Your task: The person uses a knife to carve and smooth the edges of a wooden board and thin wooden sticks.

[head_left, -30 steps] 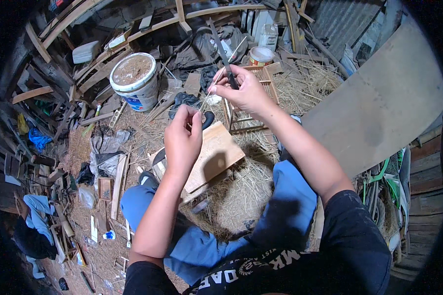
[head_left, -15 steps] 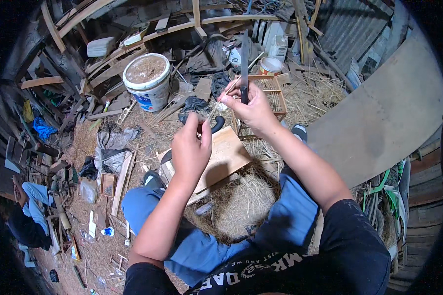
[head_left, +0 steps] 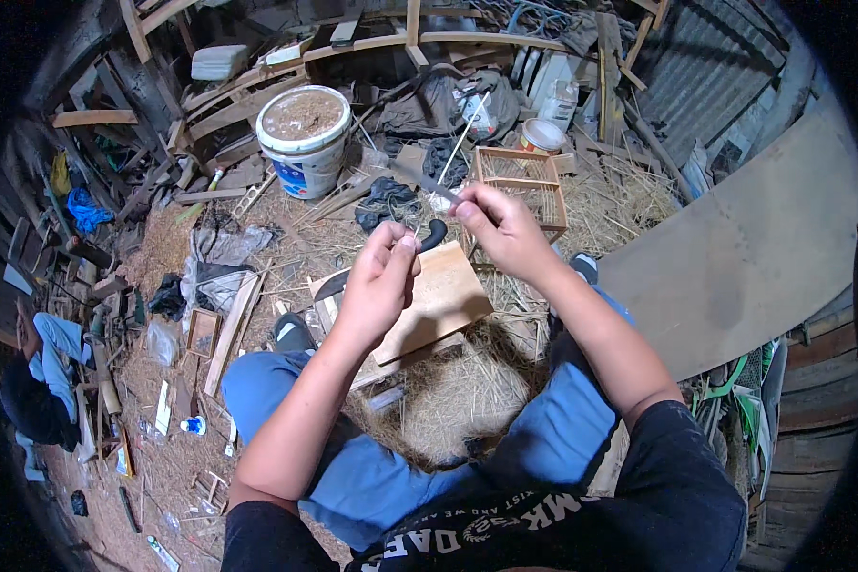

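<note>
Jutting beyond hands [head_left: 379, 286] [head_left: 513, 238], thin stick [head_left: 463, 138]

A fisheye view looked down from the wearer's head.
It faced forward, close above the forearms [head_left: 300, 410], with the floor [head_left: 157, 253] farther below.

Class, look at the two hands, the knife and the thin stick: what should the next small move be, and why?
Probably a light stroke of the knife along the thin stick, away from the left hand: that hand pinches the stick's near end, while the right hand grips the knife, which appears to cross the stick, though contact is unclear.
</note>
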Available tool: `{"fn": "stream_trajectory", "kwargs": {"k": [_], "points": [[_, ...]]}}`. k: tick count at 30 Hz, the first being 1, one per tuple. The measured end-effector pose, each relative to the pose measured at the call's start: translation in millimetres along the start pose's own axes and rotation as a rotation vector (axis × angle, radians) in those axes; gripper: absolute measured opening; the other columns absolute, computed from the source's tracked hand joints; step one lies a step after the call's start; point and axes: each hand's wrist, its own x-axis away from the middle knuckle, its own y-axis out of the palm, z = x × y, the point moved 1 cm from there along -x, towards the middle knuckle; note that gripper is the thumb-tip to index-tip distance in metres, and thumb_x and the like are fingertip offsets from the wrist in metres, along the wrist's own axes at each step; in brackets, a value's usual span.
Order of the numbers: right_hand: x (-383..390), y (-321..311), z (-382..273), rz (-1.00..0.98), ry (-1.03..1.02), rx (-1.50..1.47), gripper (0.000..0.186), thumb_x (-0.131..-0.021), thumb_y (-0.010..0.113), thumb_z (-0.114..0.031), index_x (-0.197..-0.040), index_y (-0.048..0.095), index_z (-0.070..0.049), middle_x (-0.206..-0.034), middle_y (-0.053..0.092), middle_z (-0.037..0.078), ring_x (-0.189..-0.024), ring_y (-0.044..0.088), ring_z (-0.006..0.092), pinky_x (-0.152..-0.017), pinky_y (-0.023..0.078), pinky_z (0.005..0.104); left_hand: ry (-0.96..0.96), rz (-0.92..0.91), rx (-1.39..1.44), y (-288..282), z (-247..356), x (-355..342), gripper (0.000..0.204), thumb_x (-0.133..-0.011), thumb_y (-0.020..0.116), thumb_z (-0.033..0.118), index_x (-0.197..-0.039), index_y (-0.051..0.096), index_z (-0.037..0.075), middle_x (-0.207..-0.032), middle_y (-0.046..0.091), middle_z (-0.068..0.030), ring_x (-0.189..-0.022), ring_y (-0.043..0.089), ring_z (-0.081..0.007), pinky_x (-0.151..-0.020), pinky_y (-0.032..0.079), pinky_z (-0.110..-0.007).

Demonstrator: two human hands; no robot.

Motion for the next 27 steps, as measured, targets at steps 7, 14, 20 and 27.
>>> {"fn": "stream_trajectory", "kwargs": {"k": [7, 14, 20, 27], "points": [[6, 9, -17, -0.08, -0.091, 0.437, 0.033, -0.094, 0.062, -0.043, -0.094, 0.065, -0.01, -0.067, 0.062, 0.016, -0.064, 0.064, 0.0382, -0.055, 0.047, 0.0467, -0.05, -0.001, 0.002, -6, 4, 0, 0.013, -0.104, 0.049, 0.017, -0.112, 0.055, 0.008, -0.066, 0.047, 0.0063, -0.047, 0.038, -0.0013, -0.041, 0.029, -0.021], [5, 6, -25, -0.04, -0.209, 0.523, 0.027, -0.093, 0.067, -0.036, -0.09, 0.066, -0.008, -0.063, 0.058, 0.012, -0.053, 0.059, 0.0315, -0.05, 0.043, 0.0391, -0.103, 0.05, -0.013, 2, 12, -2, 0.014, -0.103, 0.05, 0.016, -0.112, 0.058, 0.008, -0.062, 0.044, 0.0081, -0.047, 0.038, -0.0013, -0.041, 0.029, -0.022], [5, 3, -19, 0.04, -0.302, 0.659, 0.032, -0.091, 0.066, -0.045, -0.084, 0.067, -0.014, -0.057, 0.059, 0.011, -0.053, 0.062, 0.0332, -0.047, 0.044, 0.0424, -0.158, 0.007, 0.049, 2, 6, -2, 0.029, -0.103, 0.053, 0.026, -0.078, 0.053, 0.012, -0.061, 0.041, 0.0073, -0.047, 0.035, -0.0041, -0.043, 0.025, -0.024], [11, 1, -12, 0.075, -0.302, 0.6, 0.035, -0.091, 0.065, -0.05, -0.085, 0.07, -0.015, -0.055, 0.058, 0.01, -0.051, 0.062, 0.0315, -0.049, 0.047, 0.0426, -0.217, -0.036, 0.117, 9, 5, 0, 0.019, -0.105, 0.05, 0.029, -0.098, 0.056, 0.012, -0.063, 0.037, 0.0083, -0.048, 0.03, -0.0036, -0.044, 0.025, -0.021]]}}
